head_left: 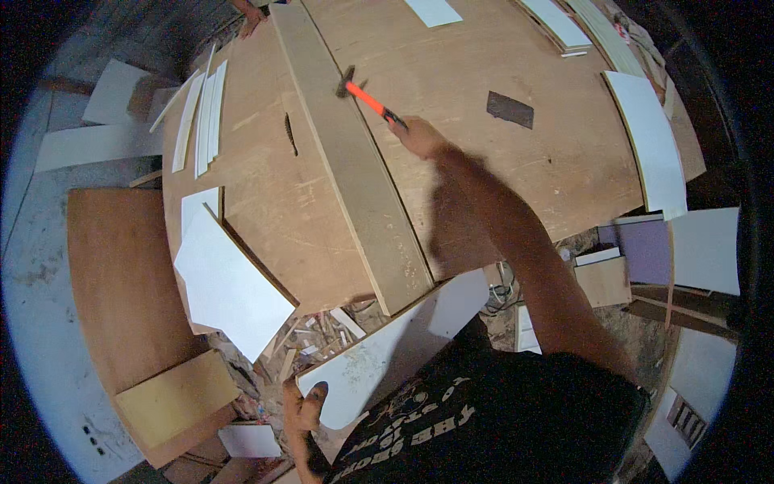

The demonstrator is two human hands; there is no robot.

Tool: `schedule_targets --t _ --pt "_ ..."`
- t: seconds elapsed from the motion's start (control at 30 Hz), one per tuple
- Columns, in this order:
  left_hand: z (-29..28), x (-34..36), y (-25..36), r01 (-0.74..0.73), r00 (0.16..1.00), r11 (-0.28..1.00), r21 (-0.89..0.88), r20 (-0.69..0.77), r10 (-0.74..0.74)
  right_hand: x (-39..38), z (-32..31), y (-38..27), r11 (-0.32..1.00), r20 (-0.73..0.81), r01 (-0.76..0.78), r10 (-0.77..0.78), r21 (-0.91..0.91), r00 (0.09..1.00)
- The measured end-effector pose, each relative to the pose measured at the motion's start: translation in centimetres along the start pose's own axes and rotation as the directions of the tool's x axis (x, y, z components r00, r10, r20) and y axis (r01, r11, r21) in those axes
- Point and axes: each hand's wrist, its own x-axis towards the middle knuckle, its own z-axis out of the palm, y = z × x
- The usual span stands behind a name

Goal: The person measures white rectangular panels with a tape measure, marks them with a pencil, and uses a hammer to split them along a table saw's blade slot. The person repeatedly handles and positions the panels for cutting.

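The right hand (419, 137) grips a hammer (372, 102) above a long tan board (339, 153), while the left hand (305, 403) holds a white panel (379, 355)

The right hand is wrapped round the orange handle, the hammer's head ahead and left of it, over the board; whether they touch I cannot tell. The board crosses the brown desk (556, 181) on that hand's left, and a dark flat piece (509, 109) lies to its right. The left hand clasps the panel's end, thumb on its face, other fingers mostly hidden; the panel stretches rightward from it to the board's near end. Wood scraps (318, 335) lie just beyond the left hand, and another person's hand (251, 18) is well ahead, at the desk's far edge
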Motion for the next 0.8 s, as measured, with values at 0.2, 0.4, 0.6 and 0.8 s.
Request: schedule_targets --t 0.2,0.4,0.6,0.8 --pt "-0.2 0.5 -0.2 -0.204 0.97 0.973 0.109 -0.114 0.216 -26.9 4.1 6.3 0.972 -0.123 0.222 -0.231 -0.079 0.965" --pt "-0.9 1.4 -1.8 -0.4 0.917 0.908 0.123 0.054 0.396 -39.7 7.4 2.2 0.999 -0.055 -0.014 0.017 0.048 0.998" --pt "-0.4 1.4 0.0 -0.36 0.931 0.933 -0.001 0.069 0.359 -42.4 7.1 1.7 0.957 0.036 -0.284 0.286 -0.05 0.957" --pt "0.4 2.0 4.9 -0.39 0.89 0.912 -0.126 0.202 0.409 -44.8 6.7 3.8 0.971 -0.265 -0.213 0.235 0.11 0.935"
